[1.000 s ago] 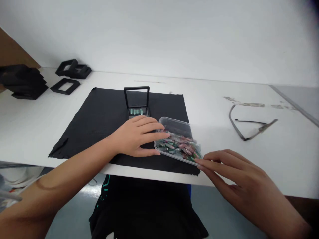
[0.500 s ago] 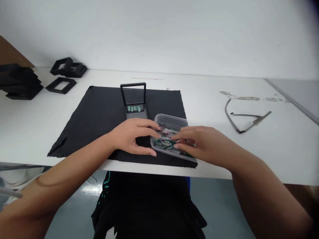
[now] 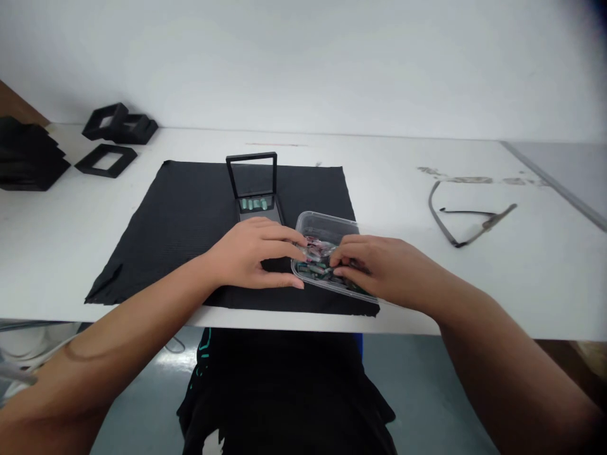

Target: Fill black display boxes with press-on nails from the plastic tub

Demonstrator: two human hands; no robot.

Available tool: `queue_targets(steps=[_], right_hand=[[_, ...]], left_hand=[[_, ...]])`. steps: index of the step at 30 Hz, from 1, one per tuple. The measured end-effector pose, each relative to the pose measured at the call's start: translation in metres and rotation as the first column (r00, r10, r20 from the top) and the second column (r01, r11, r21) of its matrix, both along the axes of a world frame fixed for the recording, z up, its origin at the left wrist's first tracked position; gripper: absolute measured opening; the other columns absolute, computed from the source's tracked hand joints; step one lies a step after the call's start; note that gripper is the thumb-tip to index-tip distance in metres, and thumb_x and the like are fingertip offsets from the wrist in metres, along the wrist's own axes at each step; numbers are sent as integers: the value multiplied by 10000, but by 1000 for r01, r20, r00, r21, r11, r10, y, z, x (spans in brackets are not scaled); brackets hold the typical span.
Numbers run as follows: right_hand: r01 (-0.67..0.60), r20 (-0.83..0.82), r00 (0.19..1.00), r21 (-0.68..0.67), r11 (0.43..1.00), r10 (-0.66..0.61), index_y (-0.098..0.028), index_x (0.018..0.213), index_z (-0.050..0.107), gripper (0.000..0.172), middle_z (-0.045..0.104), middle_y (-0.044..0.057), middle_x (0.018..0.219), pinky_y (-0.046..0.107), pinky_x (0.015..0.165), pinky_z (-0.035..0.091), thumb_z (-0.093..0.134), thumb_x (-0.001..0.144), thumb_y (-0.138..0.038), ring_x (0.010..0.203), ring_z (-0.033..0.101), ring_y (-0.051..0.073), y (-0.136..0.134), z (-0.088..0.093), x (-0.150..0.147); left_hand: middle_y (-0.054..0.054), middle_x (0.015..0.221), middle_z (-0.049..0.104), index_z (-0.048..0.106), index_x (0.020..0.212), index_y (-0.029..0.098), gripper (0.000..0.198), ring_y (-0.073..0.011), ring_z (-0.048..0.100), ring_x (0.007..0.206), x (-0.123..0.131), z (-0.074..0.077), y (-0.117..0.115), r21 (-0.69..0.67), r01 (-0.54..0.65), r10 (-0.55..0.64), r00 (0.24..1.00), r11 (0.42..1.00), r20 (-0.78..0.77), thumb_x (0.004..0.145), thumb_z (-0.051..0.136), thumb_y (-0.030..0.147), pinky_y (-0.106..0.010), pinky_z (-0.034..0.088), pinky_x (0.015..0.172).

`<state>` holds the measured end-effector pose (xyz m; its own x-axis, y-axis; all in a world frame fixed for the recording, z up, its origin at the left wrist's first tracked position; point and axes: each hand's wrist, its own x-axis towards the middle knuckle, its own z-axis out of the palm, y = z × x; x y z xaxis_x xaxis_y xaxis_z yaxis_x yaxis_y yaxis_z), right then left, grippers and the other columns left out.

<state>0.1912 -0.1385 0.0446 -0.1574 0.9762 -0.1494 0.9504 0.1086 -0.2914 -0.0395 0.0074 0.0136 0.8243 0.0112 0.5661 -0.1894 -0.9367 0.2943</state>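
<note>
A clear plastic box (image 3: 327, 220) holds many small pieces (image 3: 317, 270), greenish and pinkish, some apparently in clear wrapping. My left hand (image 3: 258, 253) is open, its fingers apart and their tips at the box's left side; the thumb lies by the near left corner. My right hand (image 3: 374, 265) reaches in from the right, fingers curled and thumb close to them among the pieces. Whatever lies between those fingertips is hidden. Behind my left hand stands a black display case (image 3: 251, 155) with its framed lid raised. Several green pieces (image 3: 255, 204) lie in a row inside it.
A black mat (image 3: 190, 215) lies under the case and box on the white table (image 3: 403, 208). Black frames (image 3: 107, 160) and a dark stack (image 3: 28, 158) stand at the left. Folded-open glasses (image 3: 458, 243) rest at the right. A wall rises behind.
My right fingers have curled in more among the pieces, and the pieces have shifted about. My left hand stays at the box's left side. The view has shifted slightly.
</note>
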Motion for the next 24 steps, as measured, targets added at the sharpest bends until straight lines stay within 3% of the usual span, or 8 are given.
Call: queue_targets(steps=[8,14,18,24], right_hand=[[10,19,1000,70,998,-11,-240,908,675,209,700,16,920,301,602,394,468,936,-234,750,610,166,0,-1,0],[19,-24,1000,54,998,-17,-298,1030,712,193,703,-10,857,292,604,385,557,929,-355,716,612,162,7,-2,-6],[1,-29,1000,6,1000,-1,-282,913,704,138,683,-23,762,292,582,362,574,907,-329,656,579,154,12,-4,-9],[44,-96,995,37,998,-40,-282,928,733,157,695,-13,775,293,596,398,582,904,-316,673,590,156,12,-3,-9]], left_hand=[[-51,1155,763,725,1035,252,349,-182,743,1001,0,0,-1,8,-17,17,1000,1000,-3,865,695,555,-309,538,875],[-47,1150,762,717,1059,236,347,-192,736,1031,1,0,-1,-38,13,-14,1000,999,-21,855,725,517,-324,542,895],[-46,1159,759,717,1063,248,347,-196,734,1033,1,0,0,-48,8,-9,999,999,-37,866,704,533,-329,541,897],[-50,1161,754,721,1061,241,347,-192,731,1041,2,0,0,-65,15,-17,999,998,-34,871,701,531,-317,535,904]])
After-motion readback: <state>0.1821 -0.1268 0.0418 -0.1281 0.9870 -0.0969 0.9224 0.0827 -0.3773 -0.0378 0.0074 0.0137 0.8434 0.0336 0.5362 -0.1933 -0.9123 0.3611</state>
